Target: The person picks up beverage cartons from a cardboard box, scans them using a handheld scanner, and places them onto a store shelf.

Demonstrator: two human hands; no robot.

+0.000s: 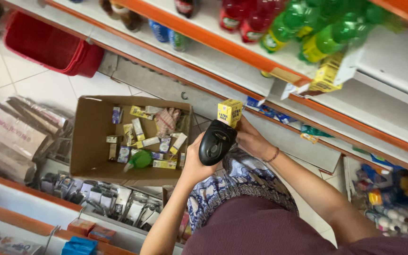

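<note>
The left hand point(195, 163) gripped a black handheld scanner point(216, 141); the right hand's point(251, 137) fingers held a small yellow carton point(230, 112). Keeping the carton's code steady before the scanner's window seemed best.

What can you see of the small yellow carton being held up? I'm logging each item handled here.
The small yellow carton is a box-shaped drink pack, apparently coated card, yellow with dark print and a pale top edge. It looks closed and undamaged, held upright with a slight tilt. The right hand grips it from below and behind; the black handheld scanner, in the left hand, sits just beneath, aimed at it.
</note>
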